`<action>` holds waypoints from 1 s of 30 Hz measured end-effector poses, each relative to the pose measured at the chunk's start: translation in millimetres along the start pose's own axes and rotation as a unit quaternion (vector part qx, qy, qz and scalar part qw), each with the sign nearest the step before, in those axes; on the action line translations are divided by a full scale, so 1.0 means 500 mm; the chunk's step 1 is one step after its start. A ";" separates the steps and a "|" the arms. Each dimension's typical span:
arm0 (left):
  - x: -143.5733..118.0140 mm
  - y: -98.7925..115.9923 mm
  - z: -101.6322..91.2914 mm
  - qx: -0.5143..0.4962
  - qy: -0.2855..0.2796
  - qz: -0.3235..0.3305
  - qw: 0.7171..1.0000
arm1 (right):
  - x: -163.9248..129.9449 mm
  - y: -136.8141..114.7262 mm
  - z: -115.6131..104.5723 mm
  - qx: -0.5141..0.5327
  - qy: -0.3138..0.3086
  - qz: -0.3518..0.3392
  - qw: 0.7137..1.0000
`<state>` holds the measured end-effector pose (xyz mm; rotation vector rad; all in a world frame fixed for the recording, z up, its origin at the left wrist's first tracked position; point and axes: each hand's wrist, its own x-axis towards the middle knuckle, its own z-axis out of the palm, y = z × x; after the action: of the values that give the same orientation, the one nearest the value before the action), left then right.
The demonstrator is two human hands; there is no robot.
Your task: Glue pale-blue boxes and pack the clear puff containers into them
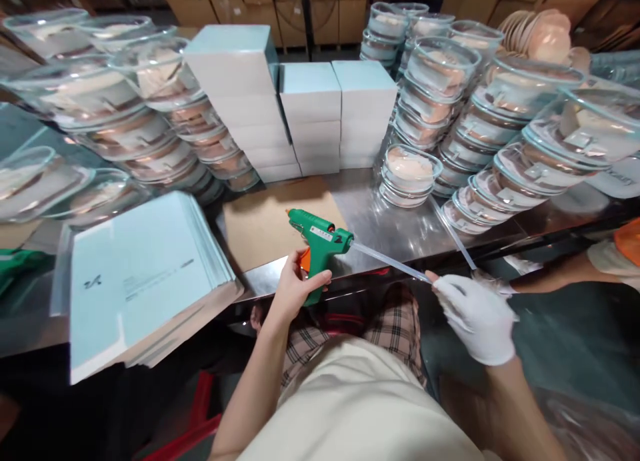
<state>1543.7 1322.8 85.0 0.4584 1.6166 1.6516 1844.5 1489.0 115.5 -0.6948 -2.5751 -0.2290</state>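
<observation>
the fingers (320, 282) of the bare left hand (293, 291) were seen clamped around the grip of a green glue gun (317, 241), which was held just above the near edge of the steel tabletop (395, 231), its nozzle pointed away over a sheet of brown cardboard (260, 224). a clear glue stick (390, 262) was seen running from the back of the gun to the gloved right hand (475, 318), whose fingers were pinched together on the stick's far end, though the exact grip was blurred. a pile of flat pale blue cartons (140, 274) lay to the left. white boxes (310, 114) were stacked behind, flanked by stacks of clear lidded containers (440, 81). another person's arm (565, 274) was visible at the right edge.
</observation>
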 end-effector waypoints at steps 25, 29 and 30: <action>-0.021 -0.049 -0.029 0.086 0.117 0.172 0.974 | 0.042 0.015 0.015 0.181 -0.112 0.042 0.976; -0.017 -0.057 -0.024 0.124 0.108 0.192 0.968 | 0.036 0.009 0.032 0.136 -0.025 0.052 0.989; -0.016 -0.060 -0.021 0.122 0.102 0.196 0.968 | 0.036 0.007 0.041 0.163 -0.044 0.064 0.984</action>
<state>1549.5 1307.1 57.0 0.7976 1.9934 1.8386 1824.4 1505.4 106.0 -0.7562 -2.5520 0.2650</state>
